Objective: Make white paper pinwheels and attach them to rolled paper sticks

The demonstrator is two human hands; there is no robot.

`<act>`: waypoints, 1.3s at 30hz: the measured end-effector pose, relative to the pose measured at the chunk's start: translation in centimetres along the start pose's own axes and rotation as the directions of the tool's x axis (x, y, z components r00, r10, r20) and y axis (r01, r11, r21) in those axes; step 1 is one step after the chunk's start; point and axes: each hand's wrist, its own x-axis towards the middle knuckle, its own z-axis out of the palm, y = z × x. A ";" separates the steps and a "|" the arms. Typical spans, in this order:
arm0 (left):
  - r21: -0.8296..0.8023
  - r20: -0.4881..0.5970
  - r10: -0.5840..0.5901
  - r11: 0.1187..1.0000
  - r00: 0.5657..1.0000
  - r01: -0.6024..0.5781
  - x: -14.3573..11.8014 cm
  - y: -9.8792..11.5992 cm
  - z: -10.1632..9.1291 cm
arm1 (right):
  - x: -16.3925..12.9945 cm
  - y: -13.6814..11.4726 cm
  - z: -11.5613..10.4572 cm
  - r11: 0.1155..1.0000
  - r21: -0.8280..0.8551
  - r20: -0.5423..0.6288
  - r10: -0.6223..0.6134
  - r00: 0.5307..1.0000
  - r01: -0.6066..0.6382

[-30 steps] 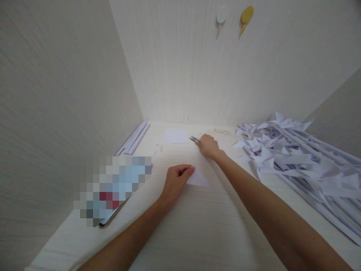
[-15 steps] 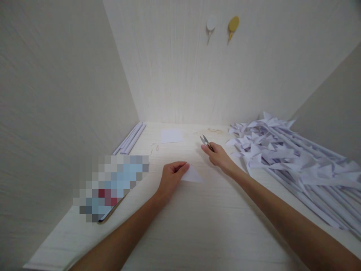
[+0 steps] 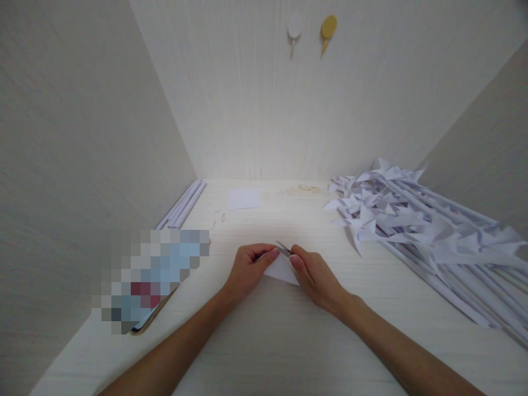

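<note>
My left hand (image 3: 247,269) pinches the left corner of a folded white paper triangle (image 3: 282,271) that lies on the pale wooden desk (image 3: 289,341). Right beside it, my right hand (image 3: 315,278) grips small metal snips (image 3: 283,248), whose blades point up and left at the triangle's top edge. The two hands almost touch over the paper.
A big heap of folded white paper pinwheels on paper sticks (image 3: 412,225) fills the right side. A square white sheet (image 3: 244,198) lies at the back, rolled paper sticks (image 3: 181,204) along the left wall, a blurred phone (image 3: 152,275) at left. Two hooks (image 3: 311,27) hang on the back wall.
My right hand picked up the snips at the back of the desk and carried them forward to the paper triangle. My left hand stayed on the paper.
</note>
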 end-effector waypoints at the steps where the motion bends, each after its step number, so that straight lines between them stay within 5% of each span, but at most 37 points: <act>1: 0.011 0.011 0.012 1.000 1.000 -0.012 -0.1 0.1 0.0 | -0.1 0.0 0.1 1.000 -0.025 0.008 0.003 1.000 -0.003; 8: 0.082 0.115 0.062 0.994 0.991 -0.071 -0.4 0.2 0.0 | -0.3 -0.1 0.5 0.993 -0.120 0.013 -0.021 1.000 0.022; 21: 0.082 0.135 0.072 0.993 0.988 -0.084 -0.3 0.2 0.0 | -0.4 0.0 0.7 0.990 -0.143 0.012 -0.011 1.000 0.012; 27: 0.099 0.152 0.079 0.991 0.985 -0.094 -0.3 0.0 0.0 | -0.6 -0.2 0.6 0.951 -0.307 -0.067 -0.055 0.996 0.032; 39: 0.001 0.157 -0.005 1.000 0.988 0.005 0.0 -0.3 0.1 | -0.3 -0.9 0.5 0.894 -0.447 -0.040 0.009 0.999 -0.026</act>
